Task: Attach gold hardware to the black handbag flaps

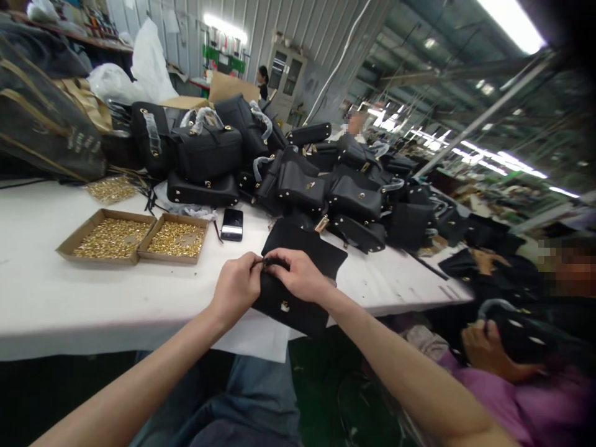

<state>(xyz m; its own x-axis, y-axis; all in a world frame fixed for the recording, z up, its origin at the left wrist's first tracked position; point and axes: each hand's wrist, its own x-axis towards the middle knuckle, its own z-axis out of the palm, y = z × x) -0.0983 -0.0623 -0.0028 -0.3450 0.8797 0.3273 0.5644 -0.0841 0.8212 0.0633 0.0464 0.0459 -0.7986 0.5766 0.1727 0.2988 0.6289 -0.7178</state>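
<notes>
Left hand and right hand: I'm seeing both pinching dark strip at black bag. Bag lying right of phone, on its near side. Bag corner seemingly overhanging desk; slack pinch could be letting bag slide, or thin strip slip free.

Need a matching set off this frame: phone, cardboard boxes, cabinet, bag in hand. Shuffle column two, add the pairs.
Column one
1. phone
2. cardboard boxes
3. cabinet
4. black bag

Column two
A. pale, in the background
B. at the left hand and right hand, gold clasp on its front
C. dark face with a bright band across it
D. holding small gold-coloured pieces

Pairs: 1-C, 2-D, 3-A, 4-B
</notes>
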